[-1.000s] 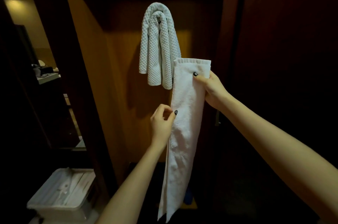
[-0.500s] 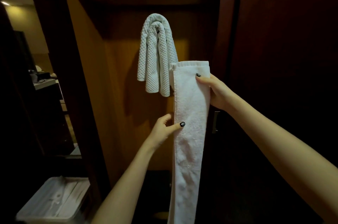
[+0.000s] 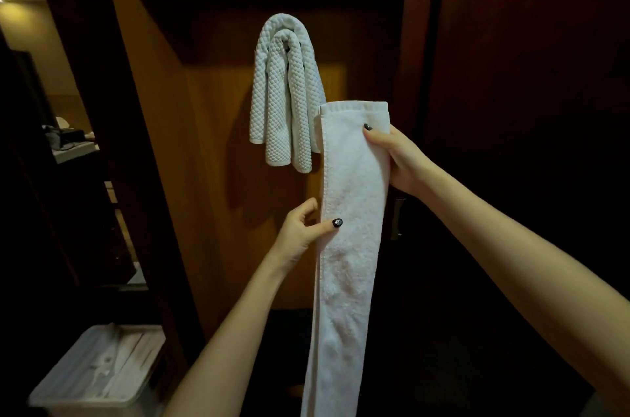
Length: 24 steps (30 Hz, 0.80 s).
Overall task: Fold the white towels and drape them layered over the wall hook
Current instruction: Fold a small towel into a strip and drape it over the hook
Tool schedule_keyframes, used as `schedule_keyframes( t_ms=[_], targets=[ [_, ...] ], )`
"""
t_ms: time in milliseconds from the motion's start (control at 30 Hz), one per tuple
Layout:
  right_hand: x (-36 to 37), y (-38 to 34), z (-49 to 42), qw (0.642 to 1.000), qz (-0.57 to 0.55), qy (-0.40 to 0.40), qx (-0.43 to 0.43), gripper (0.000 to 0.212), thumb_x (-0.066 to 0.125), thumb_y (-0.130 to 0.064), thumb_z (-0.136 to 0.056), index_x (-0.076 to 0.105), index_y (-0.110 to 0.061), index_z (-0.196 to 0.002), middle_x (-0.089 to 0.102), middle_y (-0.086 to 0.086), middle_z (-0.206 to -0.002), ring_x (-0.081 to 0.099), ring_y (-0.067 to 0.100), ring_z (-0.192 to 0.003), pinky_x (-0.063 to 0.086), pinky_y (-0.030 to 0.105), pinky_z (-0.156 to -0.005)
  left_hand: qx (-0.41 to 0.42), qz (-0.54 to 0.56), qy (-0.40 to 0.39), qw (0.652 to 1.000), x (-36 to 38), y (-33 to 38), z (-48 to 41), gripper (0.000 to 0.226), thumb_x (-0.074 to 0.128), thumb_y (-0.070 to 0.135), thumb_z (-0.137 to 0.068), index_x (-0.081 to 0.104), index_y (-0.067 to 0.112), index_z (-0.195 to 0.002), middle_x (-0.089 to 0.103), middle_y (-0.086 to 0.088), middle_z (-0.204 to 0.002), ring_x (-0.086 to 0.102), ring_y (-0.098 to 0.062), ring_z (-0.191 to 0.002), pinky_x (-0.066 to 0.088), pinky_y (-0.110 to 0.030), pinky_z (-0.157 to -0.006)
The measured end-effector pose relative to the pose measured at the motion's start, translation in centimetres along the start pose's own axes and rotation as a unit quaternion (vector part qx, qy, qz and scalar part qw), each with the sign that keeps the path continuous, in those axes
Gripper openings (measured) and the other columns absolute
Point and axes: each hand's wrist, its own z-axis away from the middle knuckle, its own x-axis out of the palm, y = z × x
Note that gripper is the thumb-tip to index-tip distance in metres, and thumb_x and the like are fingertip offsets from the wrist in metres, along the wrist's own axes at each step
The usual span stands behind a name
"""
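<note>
Head view: right hand (image 3: 399, 157) pinches the plain towel (image 3: 351, 184) beside the waffle towel (image 3: 283, 92); left hand (image 3: 303, 232) pinches its edge lower, to align folds.

Wall hook: hidden under the hung waffle towels (image 3: 284, 92).
Long folded towel (image 3: 347, 246): lower end cut off by the bottom edge.
Right hand (image 3: 402, 157): fingers hidden behind that towel; only the thumb shows.
White bin (image 3: 92, 372): blurred, base cut off.
Shelf clutter (image 3: 64, 138), far left: too dim to identify.

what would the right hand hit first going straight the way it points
Probably the hanging waffle towel, up-left of the right hand, past the plain towel it holds; depth unclear.
</note>
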Motion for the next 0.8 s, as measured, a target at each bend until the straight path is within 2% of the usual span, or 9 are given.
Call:
schedule_keyframes(
  t_ms=[100,233,333,433,500,600,667,733,800],
  targets=[
    [-0.2,-0.4,-0.2,1.0,-0.017,-0.011,0.007,0.038,0.064,-0.029,-0.087,0.058,-0.02,-0.123,0.073,0.001,-0.11,0.07,0.018,-0.1,0.058,0.034,-0.077,-0.002,0.044,-0.011,0.999,0.2,0.5,-1.0,0.035,0.07,0.005,-0.077,0.062,0.013,-0.11,0.073,0.005,-0.107,0.066,-0.013,-0.104,0.053,-0.024,-0.083],
    [-0.4,-0.8,-0.4,0.999,-0.037,-0.012,0.011,0.03,0.06,-0.028,-0.092,0.059,-0.019,-0.121,0.074,-0.001,-0.106,0.071,0.015,-0.098,0.058,0.031,-0.074,0.015,0.025,0.012,1.0,-0.1,0.0,-2.0,0.026,0.066,-0.004,-0.084,0.059,0.012,-0.102,0.073,0.008,-0.1,0.066,-0.007,-0.098,0.053,-0.02,-0.08],
    [-0.7,-0.3,-0.5,0.999,-0.033,0.018,0.011,0.022,0.058,-0.026,-0.096,0.06,-0.021,-0.116,0.076,-0.003,-0.1,0.072,0.013,-0.093,0.059,0.029,-0.071,-0.003,-0.015,0.001,1.0,0.1,-1.1,-1.8,0.02,0.077,0.015,-0.077,0.06,0.013,-0.088,0.068,0.005,-0.09,0.062,-0.007,-0.089,0.05,-0.023,-0.079],
    [-0.8,0.1,-0.8,0.998,-0.009,0.066,0.016,0.019,0.055,-0.026,-0.098,0.059,-0.022,-0.117,0.076,-0.005,-0.098,0.073,0.013,-0.091,0.059,0.028,-0.067,0.002,-0.024,0.013,1.0,0.8,-1.7,-1.5,0.045,0.082,0.033,-0.07,0.05,0.002,-0.077,0.052,-0.01,-0.079,0.047,-0.018,-0.078,0.038,-0.034,-0.069],
    [-0.9,0.1,-1.4,0.994,0.012,0.1,0.028,0.021,0.052,-0.033,-0.1,0.06,-0.023,-0.117,0.075,-0.003,-0.103,0.071,0.017,-0.097,0.059,0.029,-0.068,0.014,-0.026,0.024,0.999,1.1,-1.4,-1.6,0.047,0.078,0.037,-0.071,0.043,0.006,-0.07,0.041,-0.008,-0.074,0.035,-0.021,-0.074,0.027,-0.036,-0.067],
    [-1.8,0.2,-1.3,0.986,-0.049,0.106,0.116,0.062,0.028,-0.068,-0.096,0.06,-0.022,-0.123,0.071,0.006,-0.117,0.07,0.023,-0.104,0.058,0.037,-0.075,0.027,-0.021,0.046,0.998,1.5,-0.7,-2.0,0.039,0.073,0.023,-0.079,0.037,0.016,-0.066,0.035,-0.008,-0.07,0.03,-0.019,-0.069,0.026,-0.032,-0.062],
    [-3.4,1.6,-0.6,0.978,-0.08,0.082,0.175,0.088,0.012,-0.078,-0.09,0.057,-0.013,-0.128,0.067,0.015,-0.123,0.068,0.031,-0.108,0.058,0.044,-0.083,0.035,-0.016,0.065,0.997,1.6,-0.3,-2.5,0.037,0.071,0.014,-0.083,0.038,0.016,-0.066,0.035,-0.007,-0.067,0.034,-0.016,-0.066,0.029,-0.028,-0.059],
    [-4.4,4.2,1.4,0.967,-0.069,0.069,0.236,0.101,0.013,-0.082,-0.086,0.054,-0.003,-0.132,0.058,0.022,-0.133,0.057,0.037,-0.122,0.046,0.046,-0.101,0.042,-0.013,0.087,0.995,1.7,-0.1,-3.3,0.033,0.07,0.009,-0.085,0.042,0.012,-0.068,0.043,-0.001,-0.067,0.042,-0.01,-0.066,0.035,-0.023,-0.06],
    [-4.3,6.9,4.1,0.961,-0.043,0.039,0.27,0.095,0.027,-0.082,-0.083,0.061,-0.002,-0.121,0.059,0.024,-0.125,0.057,0.036,-0.118,0.046,0.042,-0.097,0.051,-0.045,0.11,0.992,1.6,0.0,-4.3,0.033,0.07,0.01,-0.086,0.042,0.011,-0.068,0.039,-0.001,-0.066,0.039,-0.008,-0.064,0.033,-0.02,-0.059]
  ],
)
